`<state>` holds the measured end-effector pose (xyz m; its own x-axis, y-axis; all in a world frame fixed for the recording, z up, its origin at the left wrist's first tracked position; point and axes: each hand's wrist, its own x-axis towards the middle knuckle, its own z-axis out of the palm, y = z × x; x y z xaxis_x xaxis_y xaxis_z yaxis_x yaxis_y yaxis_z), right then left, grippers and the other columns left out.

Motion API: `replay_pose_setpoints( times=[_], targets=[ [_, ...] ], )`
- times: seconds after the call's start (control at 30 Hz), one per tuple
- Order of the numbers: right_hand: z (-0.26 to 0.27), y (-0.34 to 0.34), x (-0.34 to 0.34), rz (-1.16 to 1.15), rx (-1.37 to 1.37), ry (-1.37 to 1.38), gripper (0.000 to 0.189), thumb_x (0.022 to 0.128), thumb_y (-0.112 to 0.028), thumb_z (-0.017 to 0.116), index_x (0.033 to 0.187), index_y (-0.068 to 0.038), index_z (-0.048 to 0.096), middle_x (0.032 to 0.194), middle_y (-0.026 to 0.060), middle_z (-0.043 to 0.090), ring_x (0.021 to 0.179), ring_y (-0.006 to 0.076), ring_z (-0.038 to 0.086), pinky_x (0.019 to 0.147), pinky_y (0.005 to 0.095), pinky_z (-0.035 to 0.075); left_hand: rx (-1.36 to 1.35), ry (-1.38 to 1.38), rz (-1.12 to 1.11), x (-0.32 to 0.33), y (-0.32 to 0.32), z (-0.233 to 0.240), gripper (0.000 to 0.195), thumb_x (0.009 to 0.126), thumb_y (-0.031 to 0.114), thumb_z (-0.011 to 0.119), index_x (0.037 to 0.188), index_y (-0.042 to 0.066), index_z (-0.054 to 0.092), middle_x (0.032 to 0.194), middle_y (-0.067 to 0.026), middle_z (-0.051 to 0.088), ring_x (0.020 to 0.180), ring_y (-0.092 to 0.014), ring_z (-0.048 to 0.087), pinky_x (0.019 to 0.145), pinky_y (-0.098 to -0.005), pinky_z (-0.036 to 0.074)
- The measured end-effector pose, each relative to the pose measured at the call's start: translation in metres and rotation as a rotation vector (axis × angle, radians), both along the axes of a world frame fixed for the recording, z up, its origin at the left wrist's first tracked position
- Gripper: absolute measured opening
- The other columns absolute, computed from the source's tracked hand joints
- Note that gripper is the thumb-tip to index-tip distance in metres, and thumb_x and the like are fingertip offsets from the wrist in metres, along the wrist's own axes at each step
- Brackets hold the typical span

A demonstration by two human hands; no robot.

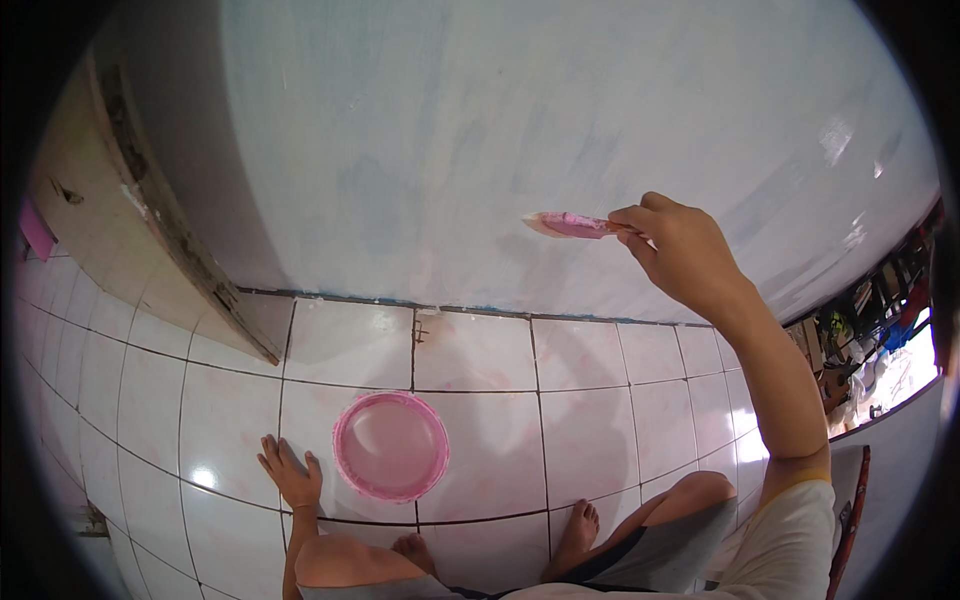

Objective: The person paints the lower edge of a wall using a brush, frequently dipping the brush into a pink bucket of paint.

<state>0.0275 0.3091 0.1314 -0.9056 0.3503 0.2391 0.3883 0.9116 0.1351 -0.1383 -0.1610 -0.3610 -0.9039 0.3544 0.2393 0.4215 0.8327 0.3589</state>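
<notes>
A paintbrush (574,224) smeared with pink is pinched by its handle in my right hand (679,251). Its bristles point left, close to the pale blue-white wall (420,165); whether they touch it I cannot tell. My left hand (291,471) is spread on the white floor tiles with nothing in it. Just right of it stands a round pink tub (392,499) with pale pinkish liquid (390,448) inside and pink smears on its rim.
An open door (127,225) with a worn, damaged edge stands at the left. Tiled floor (480,457) meets the wall along a dark line. Mixed household items (847,345) lie at the far right. My knees and bare feet are at the bottom.
</notes>
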Motion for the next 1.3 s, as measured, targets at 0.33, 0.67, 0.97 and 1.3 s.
replay_pose_setpoints(
  times=[0.33, 0.67, 0.97, 1.3],
  targets=[
    [0.084, 0.031, -0.006, 0.004, 0.428, 0.274, 0.019, 0.094, -0.018, 0.061, 0.104, -0.012, 0.075, 0.098, 0.0130, 0.070, 0.090, 0.0343, 0.067, 0.080, 0.0434, 0.053, -0.008, 0.005, -0.021, -0.001, 0.003, -0.004, 0.062, 0.087, 0.025, 0.059, 0.137, -0.010, 0.046, 0.151, -0.0283, 0.038, 0.149, -0.041, 0.026, 0.123, -0.0583, 0.013],
    [-0.041, -0.016, 0.029, 0.096, -0.098, 0.280, 0.012, 0.091, -0.008, 0.065, 0.101, -0.011, 0.072, 0.087, 0.0088, 0.063, 0.078, 0.0263, 0.066, 0.067, 0.0399, 0.052, -0.040, -0.002, -0.011, -0.001, -0.003, -0.003, 0.061, 0.089, 0.027, 0.059, 0.138, -0.008, 0.047, 0.153, -0.0274, 0.037, 0.149, -0.041, 0.025, 0.123, -0.0573, 0.012],
    [-0.277, 0.044, 0.015, -0.299, -0.255, -0.170, 0.023, 0.088, -0.008, 0.063, 0.109, -0.009, 0.072, 0.105, 0.0182, 0.061, 0.091, 0.0345, 0.067, 0.080, 0.0431, 0.057, -0.019, 0.017, -0.021, 0.000, 0.002, -0.007, 0.062, 0.089, 0.025, 0.060, 0.138, -0.010, 0.046, 0.152, -0.0283, 0.038, 0.148, -0.042, 0.026, 0.123, -0.0573, 0.013],
    [-0.353, 0.061, -0.010, -0.394, -0.238, -0.176, 0.027, 0.087, -0.004, 0.060, 0.113, -0.005, 0.069, 0.109, 0.0180, 0.059, 0.101, 0.0340, 0.065, 0.083, 0.0433, 0.058, -0.041, 0.018, -0.019, -0.001, 0.003, -0.004, 0.062, 0.089, 0.025, 0.060, 0.138, -0.010, 0.045, 0.151, -0.0299, 0.037, 0.148, -0.044, 0.026, 0.123, -0.0581, 0.013]
  ],
)
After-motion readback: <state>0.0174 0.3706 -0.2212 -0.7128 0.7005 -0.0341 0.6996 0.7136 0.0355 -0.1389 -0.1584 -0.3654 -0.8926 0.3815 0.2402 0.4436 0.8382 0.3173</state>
